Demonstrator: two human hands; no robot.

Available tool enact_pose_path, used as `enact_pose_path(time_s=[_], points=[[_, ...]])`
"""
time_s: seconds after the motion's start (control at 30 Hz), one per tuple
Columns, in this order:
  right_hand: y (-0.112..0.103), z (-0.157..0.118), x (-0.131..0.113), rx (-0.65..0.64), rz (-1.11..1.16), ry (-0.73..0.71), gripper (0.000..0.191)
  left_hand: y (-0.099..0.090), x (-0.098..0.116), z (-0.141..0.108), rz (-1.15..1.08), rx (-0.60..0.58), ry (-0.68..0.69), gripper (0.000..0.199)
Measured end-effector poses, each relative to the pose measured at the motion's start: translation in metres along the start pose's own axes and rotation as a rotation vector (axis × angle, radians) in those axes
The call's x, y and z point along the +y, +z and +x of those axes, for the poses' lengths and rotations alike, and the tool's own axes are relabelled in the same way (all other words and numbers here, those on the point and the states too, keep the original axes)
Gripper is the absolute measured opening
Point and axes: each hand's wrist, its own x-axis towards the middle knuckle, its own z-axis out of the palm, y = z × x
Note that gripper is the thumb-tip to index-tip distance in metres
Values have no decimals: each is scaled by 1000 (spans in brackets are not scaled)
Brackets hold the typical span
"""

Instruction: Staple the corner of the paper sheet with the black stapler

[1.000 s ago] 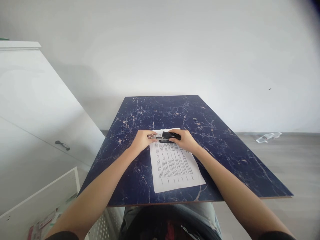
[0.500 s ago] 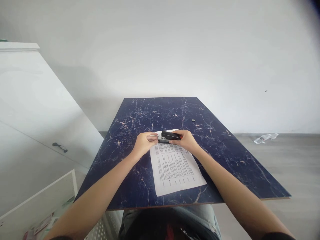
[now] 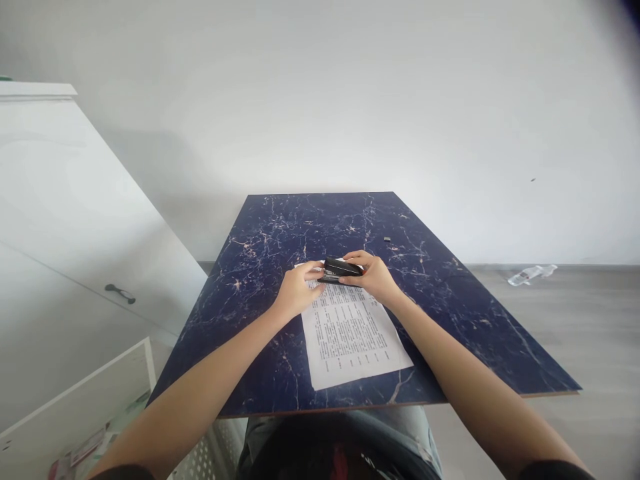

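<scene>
A black stapler (image 3: pixel 342 267) is held sideways over the top part of a printed sheet of paper (image 3: pixel 350 340). My right hand (image 3: pixel 375 279) grips its right end, thumb on the near side and fingers over the far side. At the other end, my left hand (image 3: pixel 298 289) has its fingertips and thumb closed around the stapler's left tip. Some silvery metal shows between the stapler's black upper arm and its base. The hands and the stapler cover the sheet's top edge in part.
A dark blue marbled table (image 3: pixel 300 227) carries the sheet. A small dark piece (image 3: pixel 387 239) lies toward its back right. A white cabinet (image 3: pixel 75 220) and an open-topped bin (image 3: pixel 75 413) stand at left. Clear plastic packaging (image 3: pixel 531 275) lies on the floor at right.
My left hand has moved slightly right, closer to the stapler. The stapler's upper arm now sits lower at the right, and my right fingers have shifted up and spread over its end.
</scene>
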Motion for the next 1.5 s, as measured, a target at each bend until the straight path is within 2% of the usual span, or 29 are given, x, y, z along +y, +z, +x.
enact_pose_path(time_s=[0.1, 0.2, 0.37, 0.47, 0.6, 0.7, 0.77, 0.9, 1.1, 1.2, 1.3, 1.4, 1.5], points=[[-6, 3, -3, -3, -40, -22, 35, 1, -1, 0, 123, 58, 14, 29], [-25, 7, 1, 79, -56, -3, 32, 1, -11, 4, 395, 123, 79, 23], [-68, 8, 30, 222, -216, 136, 37, 3, -28, 30, 685, 15, 64, 27], [-83, 8, 48, 265, -332, 181, 39, 14, -28, 50, 762, -22, 37, 27], [-88, 10, 58, 270, -451, 188, 36, 40, -24, 69, 812, -24, -8, 32], [-91, 12, 60, 280, -474, 203, 38, 53, -23, 78, 781, -28, -81, 31], [-93, 12, 63, 293, -476, 204, 40, 53, -23, 81, 742, -75, -107, 25], [-96, 11, 67, 266, -483, 226, 41, 37, -23, 78, 595, -190, -33, 12], [-88, 11, 60, 111, -436, 172, 34, 11, -28, 68, 301, -276, 50, 26], [-82, 11, 57, 55, -395, 138, 33, 9, -34, 70, 204, -345, 86, 20], [-77, 12, 56, 32, -391, 103, 34, 12, -40, 75, 148, -385, 124, 22], [-77, 12, 54, 2, -396, 77, 32, 15, -43, 79, 130, -399, 134, 24], [-79, 11, 45, -27, -333, 60, 37, 15, -44, 82, 143, -437, 133, 26]])
